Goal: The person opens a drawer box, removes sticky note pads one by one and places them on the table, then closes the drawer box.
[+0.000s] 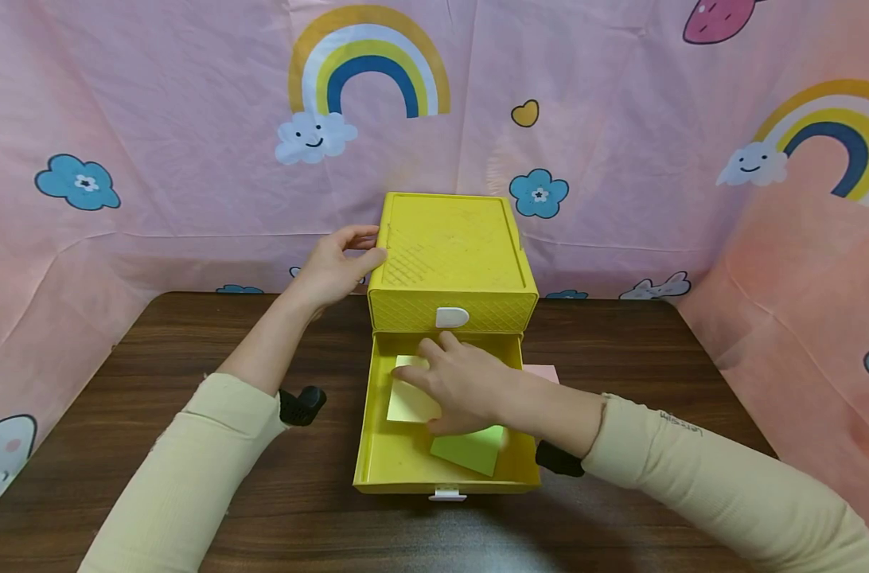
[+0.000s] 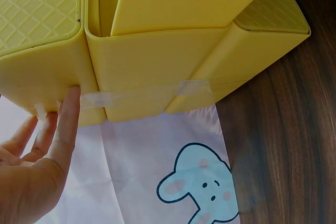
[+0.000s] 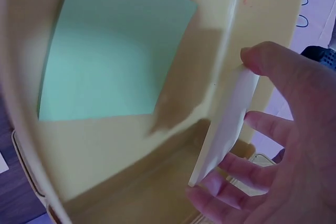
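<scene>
A yellow drawer box (image 1: 452, 247) stands on the table, its lower drawer (image 1: 399, 458) pulled out toward me. Inside the drawer, my right hand (image 1: 470, 386) holds a pale yellow sticky note pad (image 1: 409, 402). The right wrist view has this pad (image 3: 226, 127) tilted up, thumb at one edge and fingers along the other. A green sticky note pad (image 1: 470, 450) lies on the drawer floor nearer the front. My left hand (image 1: 334, 267) rests against the upper left side of the box, fingers extended along it in the left wrist view.
A pink sticky note pad (image 1: 543, 372) shows partly on the table right of the drawer. The upper drawer, with its white pull (image 1: 452, 317), is closed. Clear tape (image 2: 194, 86) runs across the box's side. A patterned cloth (image 1: 212, 159) hangs behind the wooden table (image 1: 284, 493).
</scene>
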`<state>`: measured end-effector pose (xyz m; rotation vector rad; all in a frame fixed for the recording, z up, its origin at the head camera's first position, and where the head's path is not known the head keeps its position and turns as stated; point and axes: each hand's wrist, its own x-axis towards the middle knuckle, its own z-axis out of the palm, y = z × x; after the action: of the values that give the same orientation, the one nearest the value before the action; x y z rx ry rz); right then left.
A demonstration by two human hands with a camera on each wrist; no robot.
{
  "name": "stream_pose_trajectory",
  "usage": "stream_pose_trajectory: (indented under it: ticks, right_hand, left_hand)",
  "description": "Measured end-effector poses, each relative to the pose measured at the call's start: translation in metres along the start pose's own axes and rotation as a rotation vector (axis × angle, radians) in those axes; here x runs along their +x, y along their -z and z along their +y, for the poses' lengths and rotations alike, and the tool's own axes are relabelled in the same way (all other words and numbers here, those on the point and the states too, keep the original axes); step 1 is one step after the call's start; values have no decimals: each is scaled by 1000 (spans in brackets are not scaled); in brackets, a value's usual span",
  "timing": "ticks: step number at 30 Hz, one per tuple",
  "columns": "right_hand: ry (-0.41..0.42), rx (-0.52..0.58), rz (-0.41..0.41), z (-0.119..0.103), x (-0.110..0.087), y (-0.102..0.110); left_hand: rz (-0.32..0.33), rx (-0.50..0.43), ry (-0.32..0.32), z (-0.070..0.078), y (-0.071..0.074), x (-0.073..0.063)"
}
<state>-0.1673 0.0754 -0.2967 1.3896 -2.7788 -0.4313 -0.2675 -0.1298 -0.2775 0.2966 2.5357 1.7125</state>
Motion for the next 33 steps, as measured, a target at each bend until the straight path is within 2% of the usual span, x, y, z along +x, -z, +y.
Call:
stream_pose_trajectory:
  ticks: [19,26,33]
  right_hand:
    - [59,13,67,15,-27,-1]
    - [39,46,52,20,-37,1]
    - [29,58,72,27,-49,1]
  left_hand:
    - [6,24,1,1,0,-1]
    - [1,29,0,0,0,-1]
    - [-2,30,6,0,0,0]
